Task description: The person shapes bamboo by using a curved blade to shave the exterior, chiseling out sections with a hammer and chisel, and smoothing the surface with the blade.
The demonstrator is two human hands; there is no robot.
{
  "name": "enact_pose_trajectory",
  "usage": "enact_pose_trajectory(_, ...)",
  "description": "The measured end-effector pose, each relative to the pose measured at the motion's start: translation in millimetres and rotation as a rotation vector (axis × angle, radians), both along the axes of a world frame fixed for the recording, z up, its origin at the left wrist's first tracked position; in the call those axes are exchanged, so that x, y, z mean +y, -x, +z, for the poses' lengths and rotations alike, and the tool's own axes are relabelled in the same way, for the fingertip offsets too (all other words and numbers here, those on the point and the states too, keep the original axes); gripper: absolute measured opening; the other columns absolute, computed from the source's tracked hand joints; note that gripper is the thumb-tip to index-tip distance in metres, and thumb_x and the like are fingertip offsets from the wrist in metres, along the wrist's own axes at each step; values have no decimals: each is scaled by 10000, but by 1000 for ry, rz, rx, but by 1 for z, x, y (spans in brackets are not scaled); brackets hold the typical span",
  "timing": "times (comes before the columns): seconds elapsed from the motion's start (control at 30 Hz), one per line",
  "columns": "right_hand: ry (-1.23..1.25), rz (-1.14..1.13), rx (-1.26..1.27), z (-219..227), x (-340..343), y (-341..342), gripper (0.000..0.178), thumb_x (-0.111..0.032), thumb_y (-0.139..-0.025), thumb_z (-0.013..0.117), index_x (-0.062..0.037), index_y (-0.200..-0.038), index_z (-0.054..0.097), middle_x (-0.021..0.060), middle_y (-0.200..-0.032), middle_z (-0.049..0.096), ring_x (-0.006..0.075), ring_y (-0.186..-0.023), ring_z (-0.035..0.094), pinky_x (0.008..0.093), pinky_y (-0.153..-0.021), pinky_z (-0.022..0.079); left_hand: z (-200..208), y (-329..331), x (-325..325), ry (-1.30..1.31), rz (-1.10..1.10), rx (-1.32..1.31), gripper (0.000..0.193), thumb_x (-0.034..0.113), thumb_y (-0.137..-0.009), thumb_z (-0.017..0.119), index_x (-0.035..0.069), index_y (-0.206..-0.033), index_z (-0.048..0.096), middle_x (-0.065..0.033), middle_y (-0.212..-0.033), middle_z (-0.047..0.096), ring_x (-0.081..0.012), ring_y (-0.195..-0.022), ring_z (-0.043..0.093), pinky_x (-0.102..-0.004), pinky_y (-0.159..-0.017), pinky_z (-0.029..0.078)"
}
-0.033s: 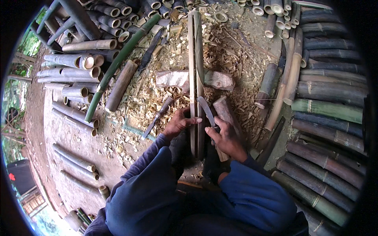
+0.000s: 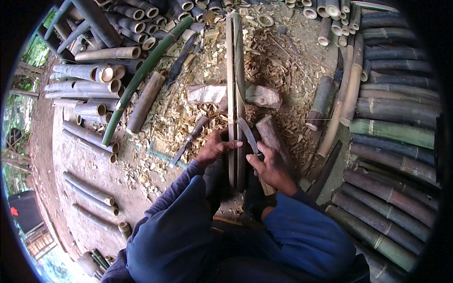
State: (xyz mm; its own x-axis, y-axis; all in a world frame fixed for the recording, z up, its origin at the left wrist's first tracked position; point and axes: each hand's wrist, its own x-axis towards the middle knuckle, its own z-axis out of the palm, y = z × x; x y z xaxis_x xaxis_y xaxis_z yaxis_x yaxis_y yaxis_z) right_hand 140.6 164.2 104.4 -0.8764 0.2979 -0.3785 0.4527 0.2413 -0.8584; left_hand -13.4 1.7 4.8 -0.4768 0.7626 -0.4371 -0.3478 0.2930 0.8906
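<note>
Two long split bamboo strips (image 2: 235, 70) run side by side from my lap away over a wooden block (image 2: 204, 93). My left hand (image 2: 214, 148) grips the left strip from the side, thumb across it. My right hand (image 2: 272, 169) is closed on the wooden handle of a knife; its curved blade (image 2: 247, 133) lies against the right edge of the strips. Both forearms are in blue sleeves.
A second blade with a wooden handle (image 2: 191, 137) lies on the shavings left of my hand. A short log (image 2: 271, 134) sits right of the strips. A green bamboo pole (image 2: 141, 75), cut tubes at left and stacked bamboo poles (image 2: 396, 127) at right surround the shavings.
</note>
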Motion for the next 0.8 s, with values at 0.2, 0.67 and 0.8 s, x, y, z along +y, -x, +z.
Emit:
enact_pose_trajectory(0.2, -69, 29, -17, 3, -4, -6, 302, -223, -927, 647, 57, -1017, 578, 272, -817, 589, 427, -786, 629, 495, -718, 486, 26, -8, 14, -9, 30, 16, 559, 336, -793, 878, -44, -1161, 697, -100, -969, 741, -152, -840, 666, -328, -805, 548)
enact_pose_trajectory(0.67, -13, 246, -234, -11, 39, 31, 426, -312, -916, 668, 11, -1192, 631, 208, -941, 684, 327, -884, 689, 429, -784, 548, -2, -12, 9, 117, 9, 220, 497, 317, -783, 867, 0, -1133, 711, -144, -916, 762, -210, -804, 715, -372, -775, 560)
enact_pose_trajectory(0.8, 434, 292, -534, -4, 82, 100, 366, -301, -912, 656, 35, -1058, 662, 165, -775, 685, 271, -629, 696, 417, -529, 570, 17, -21, 9, 137, -26, 228, 497, 296, -783, 863, 9, -1159, 708, -156, -998, 764, -246, -899, 728, -384, -853, 560)
